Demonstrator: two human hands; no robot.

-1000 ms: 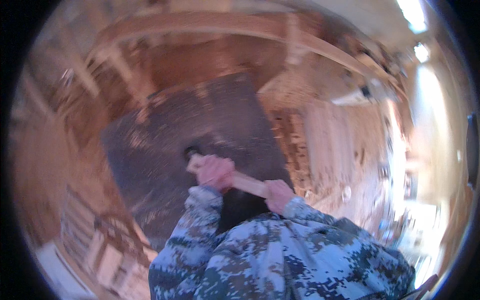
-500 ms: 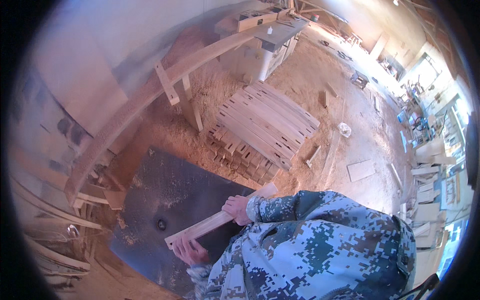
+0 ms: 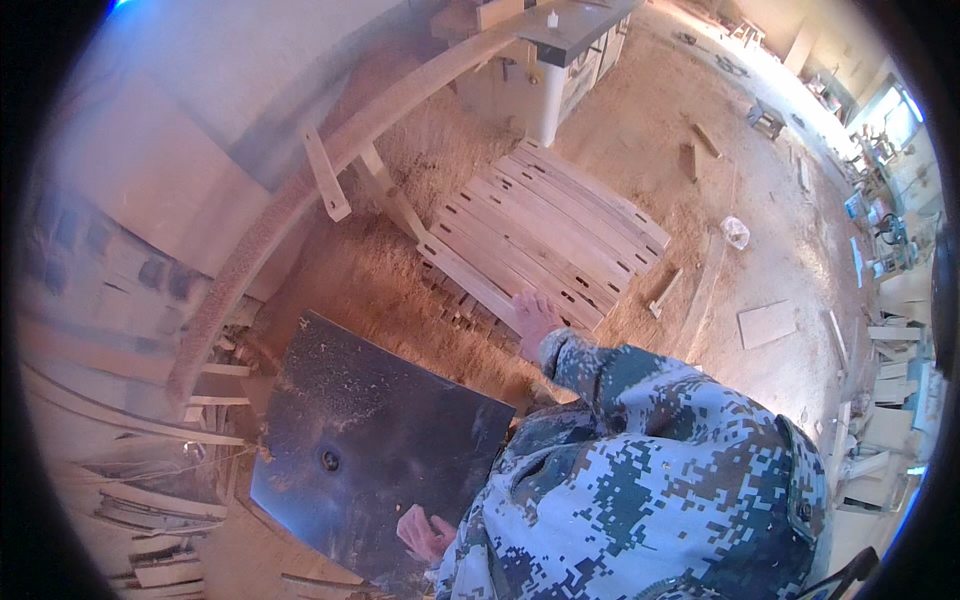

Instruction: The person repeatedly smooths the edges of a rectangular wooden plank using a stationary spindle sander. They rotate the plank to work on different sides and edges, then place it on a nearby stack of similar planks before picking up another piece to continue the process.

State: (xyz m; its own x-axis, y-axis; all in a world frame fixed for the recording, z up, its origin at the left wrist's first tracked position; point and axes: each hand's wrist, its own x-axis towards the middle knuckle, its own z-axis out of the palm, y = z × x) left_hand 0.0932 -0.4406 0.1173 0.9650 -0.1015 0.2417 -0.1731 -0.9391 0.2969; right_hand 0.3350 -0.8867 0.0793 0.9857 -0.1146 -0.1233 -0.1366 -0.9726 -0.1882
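My right hand [image 3: 535,318] reaches out to a stack of pale wooden slats [image 3: 545,230] lying on the sawdust floor. Its fingers are spread and rest on the near edge of the stack, holding nothing. My left hand [image 3: 424,532] lies low on the near edge of a dark metal machine table [image 3: 370,430] dusted with sawdust; nothing is in it. My camouflage sleeves and jacket [image 3: 650,480] fill the lower right and hide both forearms.
A long curved wooden beam [image 3: 300,190] arcs past the table's far side. A white post [image 3: 548,100] carries a grey machine top beyond the slats. Offcuts and boards [image 3: 767,323] lie scattered on the floor at right; stacked wood scraps [image 3: 150,500] sit at left.
Both hands held a wooden slat over the dark table; now it is let go. My view swung right, my right hand moved onto the slat stack, and my left hand stayed at the table.
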